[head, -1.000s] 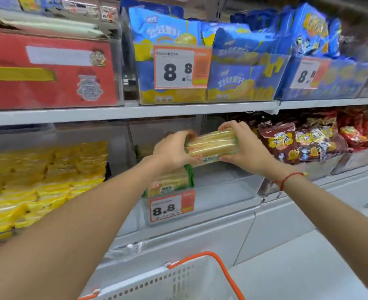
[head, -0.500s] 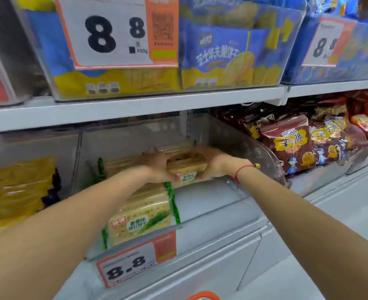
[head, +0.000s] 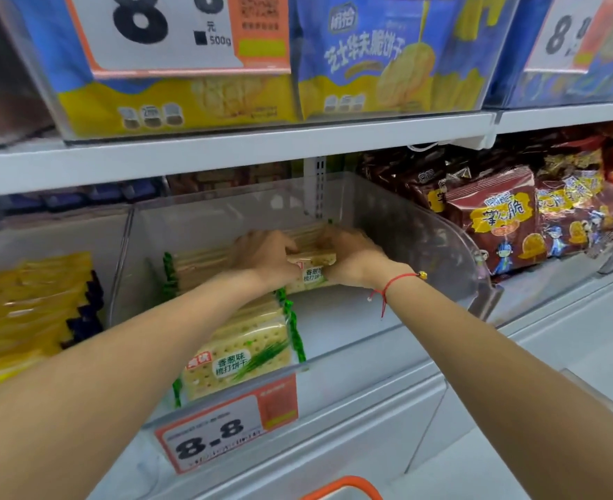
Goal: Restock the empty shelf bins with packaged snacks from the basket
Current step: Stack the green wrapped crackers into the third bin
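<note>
A clear plastic shelf bin (head: 417, 225) on the middle shelf holds a row of green-edged cracker packs (head: 247, 351) along its left side. Deep inside the bin, my left hand (head: 265, 256) and my right hand (head: 348, 256) grip one more cracker pack (head: 310, 270) between them, one hand at each end. The pack sits at the back of the row, its label facing me. The bin's right half shows bare floor. Only the orange handle of the basket (head: 344, 487) shows at the bottom edge.
An 8.8 price tag (head: 225, 427) hangs on the bin's front. Yellow packs (head: 27, 312) fill the bin to the left, dark red snack bags (head: 503, 218) the bin to the right. Blue and yellow bags (head: 381, 63) sit on the shelf above.
Both hands carried the cracker pack from in front of the shelf into the bin, down to the back of the row. The camera moved closer, so the basket dropped out of view.
</note>
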